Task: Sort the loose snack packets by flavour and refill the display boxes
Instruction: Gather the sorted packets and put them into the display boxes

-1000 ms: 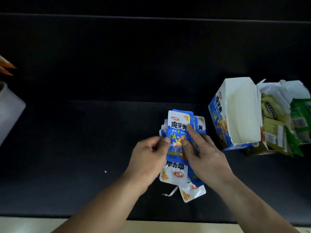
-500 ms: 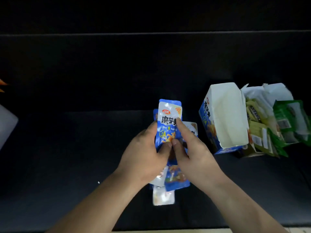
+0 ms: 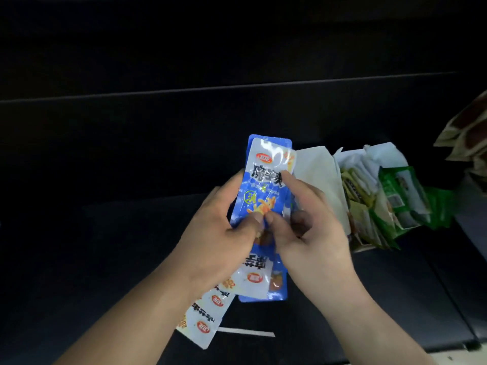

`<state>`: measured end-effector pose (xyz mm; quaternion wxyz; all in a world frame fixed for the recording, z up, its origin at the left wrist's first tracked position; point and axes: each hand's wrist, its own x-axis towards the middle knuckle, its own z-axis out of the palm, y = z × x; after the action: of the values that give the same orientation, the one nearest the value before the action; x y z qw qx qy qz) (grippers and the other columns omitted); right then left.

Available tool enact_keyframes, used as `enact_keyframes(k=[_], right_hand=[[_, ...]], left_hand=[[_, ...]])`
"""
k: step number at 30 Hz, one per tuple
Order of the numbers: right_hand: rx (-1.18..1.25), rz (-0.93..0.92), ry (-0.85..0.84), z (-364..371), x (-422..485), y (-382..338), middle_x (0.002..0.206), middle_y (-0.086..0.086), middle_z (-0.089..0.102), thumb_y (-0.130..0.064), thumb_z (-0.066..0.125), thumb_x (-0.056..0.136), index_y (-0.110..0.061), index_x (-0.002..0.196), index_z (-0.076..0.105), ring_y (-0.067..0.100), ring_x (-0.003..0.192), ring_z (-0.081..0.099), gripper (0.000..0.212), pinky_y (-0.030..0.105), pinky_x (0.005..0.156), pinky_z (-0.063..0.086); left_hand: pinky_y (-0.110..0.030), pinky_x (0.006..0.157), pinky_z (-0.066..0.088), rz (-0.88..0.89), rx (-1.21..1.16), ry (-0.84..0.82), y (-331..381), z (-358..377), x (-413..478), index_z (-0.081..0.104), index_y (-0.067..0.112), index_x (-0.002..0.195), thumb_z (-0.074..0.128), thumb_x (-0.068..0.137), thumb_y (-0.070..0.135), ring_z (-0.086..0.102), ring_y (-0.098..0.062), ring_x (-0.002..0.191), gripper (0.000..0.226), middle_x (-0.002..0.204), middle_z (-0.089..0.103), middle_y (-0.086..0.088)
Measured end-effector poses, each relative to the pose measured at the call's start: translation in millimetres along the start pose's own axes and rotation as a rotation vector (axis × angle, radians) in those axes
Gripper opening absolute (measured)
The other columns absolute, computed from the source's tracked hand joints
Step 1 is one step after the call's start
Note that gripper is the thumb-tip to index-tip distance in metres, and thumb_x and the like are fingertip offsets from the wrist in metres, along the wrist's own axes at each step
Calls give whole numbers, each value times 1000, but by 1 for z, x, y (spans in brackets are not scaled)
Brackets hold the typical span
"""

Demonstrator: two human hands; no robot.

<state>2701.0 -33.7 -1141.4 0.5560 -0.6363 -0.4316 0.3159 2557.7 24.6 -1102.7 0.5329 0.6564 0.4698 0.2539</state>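
A stack of blue snack packets [image 3: 266, 185] with white tops is held upright between both hands above the dark surface. My left hand [image 3: 218, 233] grips the stack's left edge, thumb pressed on the front packet. My right hand [image 3: 308, 227] pinches the right side, index finger laid across the print. Lower packets [image 3: 253, 280] hang upside down below the hands, and more of them [image 3: 203, 320] trail at the lower left. Behind my right hand stands the open blue display box, showing its white flap [image 3: 319, 169].
Right of the box sits an open white box of green packets [image 3: 395, 201]. Brown packets [image 3: 466, 133] hang in at the right edge. A white strip [image 3: 245, 331] lies on the dark surface [image 3: 105, 246] near the front edge.
Both hands have raised the blue packets higher and gathered them into a tighter stack. The view has shifted, so the boxes now sit partly behind my right hand.
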Motion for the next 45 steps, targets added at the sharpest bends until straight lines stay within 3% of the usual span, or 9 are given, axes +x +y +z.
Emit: enact_keyframes(k=[4, 9, 13, 18, 23, 29, 37, 41, 45], right_hand=[[-43, 4, 93, -37, 2, -10, 130, -16, 51, -8, 75, 91, -38, 127, 66, 4, 86, 69, 48, 10, 67, 54], [-62, 180, 114, -72, 9, 6, 120, -18, 61, -18, 75, 92, -35, 113, 76, 8, 96, 72, 27, 41, 79, 64], [-168, 230, 76, -80, 14, 15, 123, -9, 59, -19, 67, 97, -28, 112, 76, -15, 98, 58, 20, 2, 82, 44], [-129, 267, 84, -81, 43, -1, 96, -6, 70, -23, 62, 100, -26, 100, 70, 11, 88, 66, 9, 7, 67, 47], [-47, 354, 21, -85, 44, -10, 88, -10, 76, -51, 53, 100, -33, 96, 73, 12, 88, 73, 27, 43, 86, 62], [-184, 77, 24, -80, 6, -6, 101, -15, 73, -57, 57, 93, -33, 115, 70, -2, 93, 68, 36, 15, 78, 52], [-435, -36, 153, -70, 10, 41, 89, -5, 73, -28, 66, 99, -18, 103, 79, 9, 84, 68, 17, 28, 76, 55], [-331, -52, 177, -68, 7, 29, 65, -12, 61, -35, 58, 102, -21, 85, 71, 3, 63, 60, 25, 14, 59, 42], [-253, -90, 58, -70, -12, 43, 116, -8, 69, -19, 67, 98, -18, 118, 75, -2, 107, 67, 22, 9, 85, 51]], left_hand=[[-24, 80, 61, 43, -47, -34, 18, 24, 13, 47, 58, 142, 75, 94, 18, 75, 0, 93, 68, 107, 73, 25], [-14, 59, 54, -30, -1, -91, 35, 57, 27, 63, 45, 128, 79, 89, 15, 73, 3, 73, 53, 83, 73, 27], [-33, 74, 66, -147, 38, -73, 38, 72, 35, 73, 34, 112, 85, 84, 22, 77, -8, 73, 33, 80, 78, 10], [-18, 52, 57, -166, -69, 21, 53, 76, 55, 68, 21, 119, 82, 88, 22, 73, -3, 63, 34, 94, 75, -2], [-34, 83, 65, -190, -248, 65, 43, 79, 60, 70, 21, 120, 75, 95, 31, 78, -12, 93, 28, 104, 79, 3], [-26, 89, 58, -123, -308, 174, 13, 79, 45, 73, 28, 115, 75, 94, 24, 73, -2, 100, 21, 109, 77, 9], [-37, 93, 60, -109, -191, 342, -2, 75, 22, 71, 35, 101, 66, 96, 50, 71, -2, 95, 17, 96, 74, 14], [-44, 81, 64, -211, -78, 25, -15, 85, -11, 64, 52, 105, 82, 64, 69, 76, -11, 82, 47, 93, 75, 12], [-40, 83, 62, -127, -27, -137, -26, 93, -13, 66, 52, 107, 90, 77, 24, 76, -16, 80, 48, 89, 78, 5]])
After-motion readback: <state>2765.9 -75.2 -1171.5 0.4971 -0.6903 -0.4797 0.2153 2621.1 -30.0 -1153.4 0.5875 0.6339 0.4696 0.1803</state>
